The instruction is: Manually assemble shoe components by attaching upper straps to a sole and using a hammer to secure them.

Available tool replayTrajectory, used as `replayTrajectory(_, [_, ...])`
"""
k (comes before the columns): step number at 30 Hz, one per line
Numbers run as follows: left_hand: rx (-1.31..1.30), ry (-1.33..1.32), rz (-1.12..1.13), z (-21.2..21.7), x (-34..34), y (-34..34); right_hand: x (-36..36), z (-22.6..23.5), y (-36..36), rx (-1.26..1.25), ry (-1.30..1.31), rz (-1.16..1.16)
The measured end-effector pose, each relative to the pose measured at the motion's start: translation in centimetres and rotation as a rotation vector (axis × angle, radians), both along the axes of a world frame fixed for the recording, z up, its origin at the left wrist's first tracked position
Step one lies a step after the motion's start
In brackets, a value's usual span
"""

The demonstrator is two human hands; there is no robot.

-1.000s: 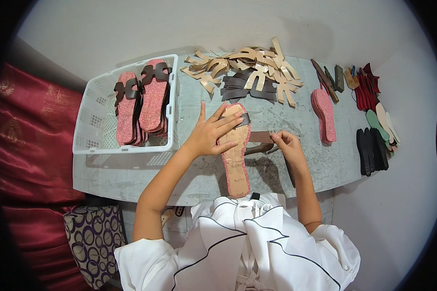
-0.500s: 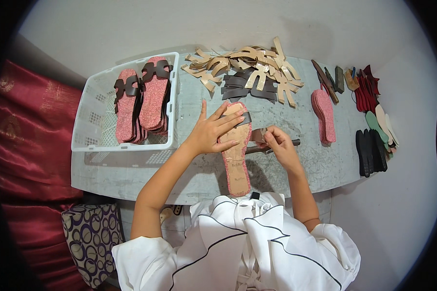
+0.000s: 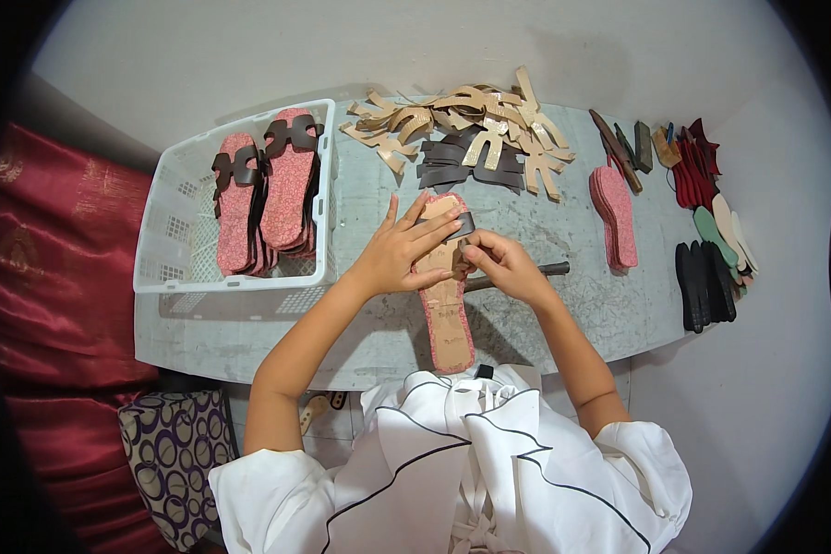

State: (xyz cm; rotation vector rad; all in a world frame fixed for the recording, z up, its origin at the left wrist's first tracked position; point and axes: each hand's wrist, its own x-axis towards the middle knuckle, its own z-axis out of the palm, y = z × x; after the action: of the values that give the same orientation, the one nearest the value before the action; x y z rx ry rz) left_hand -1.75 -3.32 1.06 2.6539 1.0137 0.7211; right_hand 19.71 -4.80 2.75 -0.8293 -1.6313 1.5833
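Observation:
A sandal insole (image 3: 451,337) with a tan underside and a pink patterned rim lies bottom up near the table's front edge. My left hand (image 3: 388,258) rests on it with fingers spread flat, holding down one end of a dark brown strap (image 3: 464,224) folded over its upper part. At the insole's right side my right hand (image 3: 510,268) pinches the strap's other end, mostly hidden by the fingers, against the tan face. A dark rod-like handle (image 3: 554,270) sticks out from beneath my right hand; its far end is covered.
On the left stands a white plastic basket (image 3: 231,286) holding pink insoles with brown straps (image 3: 291,185). Gold straps (image 3: 494,102) and brown straps (image 3: 448,171) are heaped at the back. Rightward lie stacked pink insoles (image 3: 614,222), hand tools (image 3: 626,166), red pieces (image 3: 692,185) and black soles (image 3: 704,286).
My right hand has moved left and slightly up, bringing the loose strap end from beside the insole onto its tan face. My left hand stays in nearly the same place.

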Motion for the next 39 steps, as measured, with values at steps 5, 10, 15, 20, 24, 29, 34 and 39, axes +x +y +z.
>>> replayTrajectory(5, [0.002,-0.013,-0.002,-0.1,0.0,0.0,-0.9,1.5,0.0,0.056,-0.215,-0.016])
replayTrajectory(10, [0.018,-0.008,0.002,-0.3,0.1,0.2,-1.2,2.2,0.3,0.227,-0.403,-0.017])
replayTrajectory(15, [-0.005,-0.02,-0.005,-0.3,0.0,0.2,-1.9,2.8,0.3,0.376,-0.534,-0.003])
replayTrajectory(20, [-0.119,-0.068,-0.042,0.0,-0.1,0.3,-1.8,1.9,0.6,0.494,-0.473,0.011])
replayTrajectory(24, [-0.155,-0.133,-0.054,-0.3,0.1,0.0,-1.3,1.8,1.2,0.504,-0.473,0.089])
replayTrajectory(29, [-0.176,-0.12,-0.012,-0.2,0.0,-0.1,-0.8,1.8,1.4,0.491,-0.47,0.154])
replayTrajectory(34, [-0.202,-0.142,-0.039,-0.1,0.1,0.0,-0.3,0.0,0.7,0.031,-0.127,0.047])
replayTrajectory(39, [-0.212,-0.155,-0.054,0.0,0.0,0.0,-0.6,0.5,0.3,0.12,-0.162,-0.001])
